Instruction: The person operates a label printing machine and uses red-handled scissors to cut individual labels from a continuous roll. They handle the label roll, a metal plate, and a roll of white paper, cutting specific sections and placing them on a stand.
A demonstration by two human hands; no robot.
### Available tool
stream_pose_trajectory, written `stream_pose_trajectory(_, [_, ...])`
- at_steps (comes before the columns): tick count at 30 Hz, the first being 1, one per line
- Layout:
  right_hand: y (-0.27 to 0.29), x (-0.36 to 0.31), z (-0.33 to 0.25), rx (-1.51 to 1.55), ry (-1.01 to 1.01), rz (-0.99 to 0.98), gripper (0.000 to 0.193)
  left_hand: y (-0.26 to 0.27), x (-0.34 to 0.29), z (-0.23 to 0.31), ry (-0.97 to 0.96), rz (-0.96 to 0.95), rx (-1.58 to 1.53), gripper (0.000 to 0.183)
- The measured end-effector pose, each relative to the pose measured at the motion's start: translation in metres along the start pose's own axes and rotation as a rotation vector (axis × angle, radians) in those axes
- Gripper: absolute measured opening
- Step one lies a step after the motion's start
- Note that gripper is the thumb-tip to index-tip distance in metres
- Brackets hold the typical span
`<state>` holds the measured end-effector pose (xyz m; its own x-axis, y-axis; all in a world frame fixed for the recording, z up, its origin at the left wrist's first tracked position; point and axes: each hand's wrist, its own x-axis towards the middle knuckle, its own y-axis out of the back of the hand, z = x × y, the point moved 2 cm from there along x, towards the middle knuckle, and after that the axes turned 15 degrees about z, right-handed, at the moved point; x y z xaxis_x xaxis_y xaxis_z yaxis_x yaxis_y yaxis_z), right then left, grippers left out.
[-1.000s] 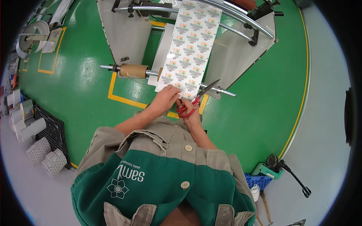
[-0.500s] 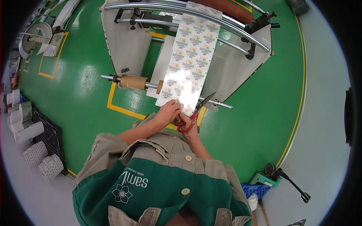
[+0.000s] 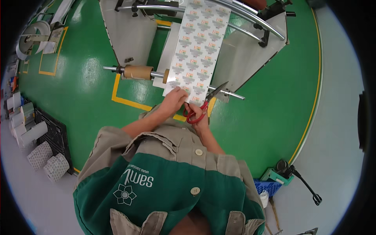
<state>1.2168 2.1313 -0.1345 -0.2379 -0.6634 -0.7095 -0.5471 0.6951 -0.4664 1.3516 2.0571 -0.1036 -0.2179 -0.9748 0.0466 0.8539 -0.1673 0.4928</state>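
A long white strip of printed film (image 3: 198,51) with orange, green and grey repeats runs down from the metal rollers toward me. My left hand (image 3: 175,100) is closed with its fingertips at the near left corner of the film, pinching its edge. Beside it, my right hand (image 3: 200,117) holds red-handled scissors (image 3: 215,93), with the dark blades pointing away and to the right, past the strip's right edge. The right fingers also lie close to the film's near end; whether they grip it too is hidden.
A steel shaft (image 3: 158,74) carrying a brown cardboard core (image 3: 138,72) crosses beneath the film. White machine side panels (image 3: 250,58) stand on both sides. Material rolls (image 3: 56,167) sit beside a black pallet (image 3: 53,133) at left; a blue crate (image 3: 268,188) is at lower right.
The machine, film and my hands all sit higher in the picture, as the view has tilted down. Both hands keep their places at the film's near end, scissors still in the right.
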Motion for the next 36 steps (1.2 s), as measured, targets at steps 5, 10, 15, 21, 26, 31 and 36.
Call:
stream_pose_trajectory(5, [0.000,-0.006,-0.002,-0.011,-0.023,0.025,0.046,0.002,-0.004,0.003,0.017,-0.019,-0.013,0.007])
stream_pose_trajectory(10, [-0.001,-0.008,-0.004,-0.030,-0.027,-0.006,0.040,0.002,-0.006,0.012,0.001,-0.057,0.018,0.006])
stream_pose_trajectory(15, [-0.004,-0.011,-0.004,-0.039,0.023,0.006,0.041,0.002,-0.008,0.016,-0.060,-0.060,0.022,0.005])
stream_pose_trajectory(21, [0.004,-0.006,0.000,-0.009,0.018,0.001,0.043,0.000,-0.012,0.015,-0.140,-0.026,0.001,0.004])
stream_pose_trajectory(26, [0.001,-0.010,-0.003,-0.011,0.029,0.035,0.040,-0.001,-0.017,0.009,-0.080,0.011,-0.007,0.005])
stream_pose_trajectory(31, [0.002,-0.012,-0.005,-0.028,0.013,0.043,0.038,0.006,-0.022,-0.001,0.030,0.066,0.040,0.008])
stream_pose_trajectory(36, [0.011,-0.005,0.000,0.018,0.001,0.057,0.039,0.037,-0.006,-0.022,-0.106,0.412,0.280,0.018])
